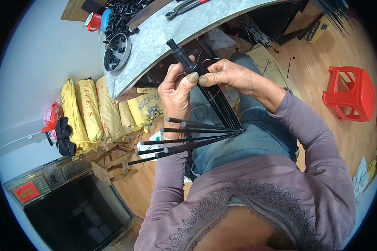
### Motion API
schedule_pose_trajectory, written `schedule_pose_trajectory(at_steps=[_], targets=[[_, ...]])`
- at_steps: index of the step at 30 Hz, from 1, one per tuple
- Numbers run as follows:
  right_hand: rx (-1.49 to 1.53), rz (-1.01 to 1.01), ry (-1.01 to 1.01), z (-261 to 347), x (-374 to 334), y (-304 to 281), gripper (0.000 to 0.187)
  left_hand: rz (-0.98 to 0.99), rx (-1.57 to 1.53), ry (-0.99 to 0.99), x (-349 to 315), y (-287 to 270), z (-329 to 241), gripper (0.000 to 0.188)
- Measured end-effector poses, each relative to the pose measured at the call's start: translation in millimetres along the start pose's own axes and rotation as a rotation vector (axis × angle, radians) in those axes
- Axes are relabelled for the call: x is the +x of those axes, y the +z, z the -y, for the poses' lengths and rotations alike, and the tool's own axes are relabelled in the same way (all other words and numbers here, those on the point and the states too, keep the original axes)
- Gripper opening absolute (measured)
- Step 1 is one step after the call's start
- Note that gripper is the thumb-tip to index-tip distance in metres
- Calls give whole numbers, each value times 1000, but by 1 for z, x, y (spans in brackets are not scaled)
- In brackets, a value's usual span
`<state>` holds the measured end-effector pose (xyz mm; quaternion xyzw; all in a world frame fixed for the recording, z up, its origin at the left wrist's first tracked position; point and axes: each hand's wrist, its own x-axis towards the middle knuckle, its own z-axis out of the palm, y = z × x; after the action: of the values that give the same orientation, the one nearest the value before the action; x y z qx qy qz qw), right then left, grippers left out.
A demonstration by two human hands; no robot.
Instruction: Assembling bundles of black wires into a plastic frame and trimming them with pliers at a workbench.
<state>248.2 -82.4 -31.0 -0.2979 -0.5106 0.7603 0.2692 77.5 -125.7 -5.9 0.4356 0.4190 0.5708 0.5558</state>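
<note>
Umbrella frame (218, 100), black, is held over the lap (262, 144), its tube (179, 53) pointing to 11 o'clock. Left hand (174, 92): grip closed about the tube's base; right hand (230, 78): grip pinched on the ribs just beside, at 1 o'clock. Counter (155, 39) lies at 11 o'clock.

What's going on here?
A seated person has a black ribbed frame in both hands, its lower end at the jeans. The left hand grips near the black tube; the right hand has its thumb against the ribs' upper end. Rods fan out leftward. A dish of small black parts sits on the table.
</note>
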Motion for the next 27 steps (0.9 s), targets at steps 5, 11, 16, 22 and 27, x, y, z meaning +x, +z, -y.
schedule_pose_trajectory(at_steps=[5, 11, 16, 22, 27], targets=[[-15, 0, 4, 3, -3, 5, 37, 117, -91, -42, 2, -8, -9, 41], [18, 7, 23, 0, -7, 5, 50, 178, -138, -56, 0, -5, -10, 42], [72, -58, -29, 1, -10, 15, 43, 209, -197, -44, 2, -9, -5, 46], [18, -154, -85, -5, -11, 16, 43, 203, -249, -60, 2, -8, 0, 47], [-44, -181, -96, -6, -13, 14, 44, 150, -311, -83, 1, 0, 0, 42]])
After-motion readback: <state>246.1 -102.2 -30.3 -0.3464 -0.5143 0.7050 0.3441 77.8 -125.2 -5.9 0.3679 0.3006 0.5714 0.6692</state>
